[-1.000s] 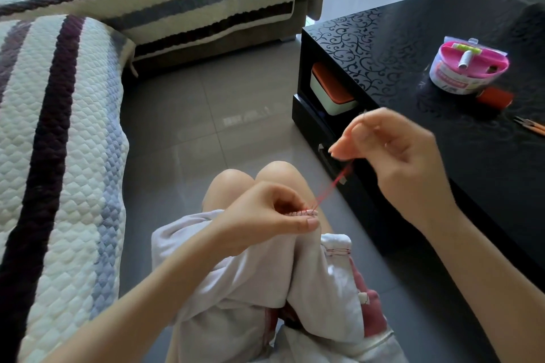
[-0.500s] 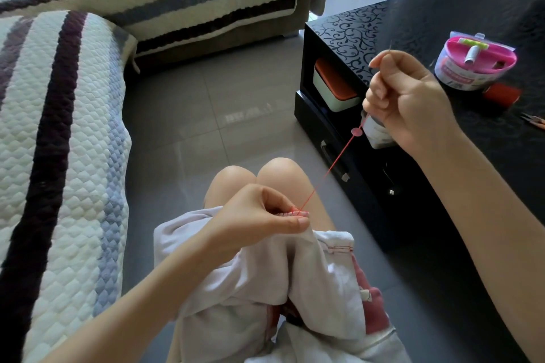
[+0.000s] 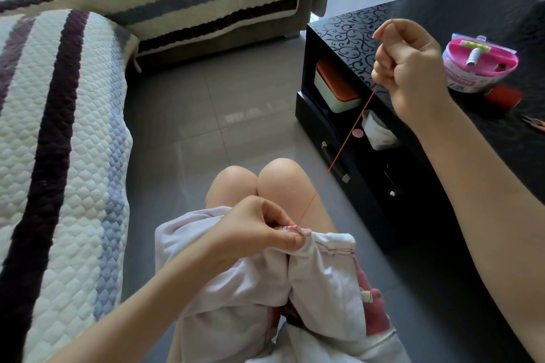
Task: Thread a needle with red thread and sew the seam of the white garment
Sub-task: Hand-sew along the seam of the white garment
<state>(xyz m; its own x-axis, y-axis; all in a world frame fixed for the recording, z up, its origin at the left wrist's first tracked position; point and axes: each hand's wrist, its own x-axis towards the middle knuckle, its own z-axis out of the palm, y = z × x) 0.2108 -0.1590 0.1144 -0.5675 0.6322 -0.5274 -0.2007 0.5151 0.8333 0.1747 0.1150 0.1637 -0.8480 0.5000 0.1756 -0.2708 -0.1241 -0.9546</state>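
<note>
**Red thread drawn taut, stitch pull-through in hand**

Red sewing thread (image 3: pixel 345 153) runs in a straight taut line from the seam up and right to your right hand (image 3: pixel 408 68). That hand is closed in a loose fist over the black patterned table edge (image 3: pixel 348 29), fingers pinching the thin metal needle (image 3: pixel 390 20); only its tip shows above the forefinger, faintly.

Your left hand (image 3: pixel 253 230) is closed on the white cotton garment (image 3: pixel 236 289), thumb and forefinger pinching the seam edge on your lap, near centre. A short row of red stitches (image 3: pixel 293 227) sits right at that pinch. A second red stitch line shows just right of it on the hem.

Step, as I read it: threading done, sewing mid-way, the current stitch at the end of its pull.

Next move calls for:
- keeping the left pinch so the seam doesn't pucker
- bringing the needle back down to the seam, just beside the last stitch
- matching the spacing

Pink round sewing kit (image 3: pixel 479 65) and red thread spool (image 3: pixel 502 96) sit on the table, far right, untouched.
</note>
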